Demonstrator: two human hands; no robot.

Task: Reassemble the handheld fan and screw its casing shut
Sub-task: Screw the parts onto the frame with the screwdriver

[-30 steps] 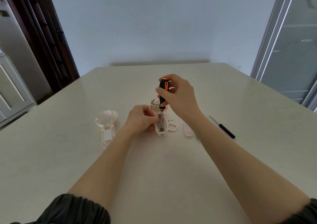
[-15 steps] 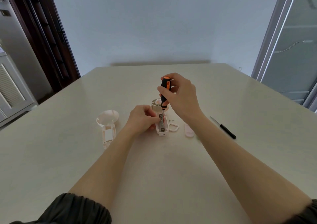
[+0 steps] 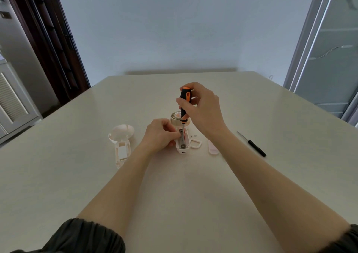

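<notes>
Head view: right hand (image 3: 201, 107) fingers wrap screwdriver (image 3: 184, 105), shaft upright, tip down into open fan body (image 3: 183, 143) on bench (image 3: 193, 185); left hand (image 3: 160, 134) pinches body's left edge, directly beneath tool.

Two screwdrivers (image 3: 184, 105) (image 3: 255, 147), two white fan casing halves (image 3: 121, 144) (image 3: 183, 146), one D-shaped loop (image 3: 196, 144), one pink strip (image 3: 213, 148), two hands (image 3: 160, 134) (image 3: 203, 107).
</notes>
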